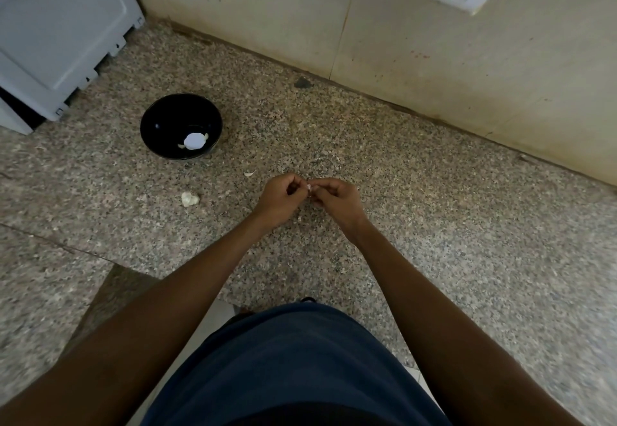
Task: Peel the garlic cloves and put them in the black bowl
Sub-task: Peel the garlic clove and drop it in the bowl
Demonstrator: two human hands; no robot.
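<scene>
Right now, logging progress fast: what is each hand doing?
Left hand: fingers curled, pinching the garlic clove.
Right hand: fingers curled, pinching the same clove.

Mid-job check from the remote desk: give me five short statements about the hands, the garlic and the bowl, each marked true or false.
1. Both hands pinch one small garlic clove between them. True: left hand, right hand.
2. The black bowl is empty. False: pale peeled pieces lie in its bottom.
3. The bowl sits to the left of the hands, nearer the wall. True.
4. A whitish garlic piece lies on the counter left of the hands. True.
5. The right hand's grip is on the bowl rim. False: neither hand touches the bowl.
</scene>
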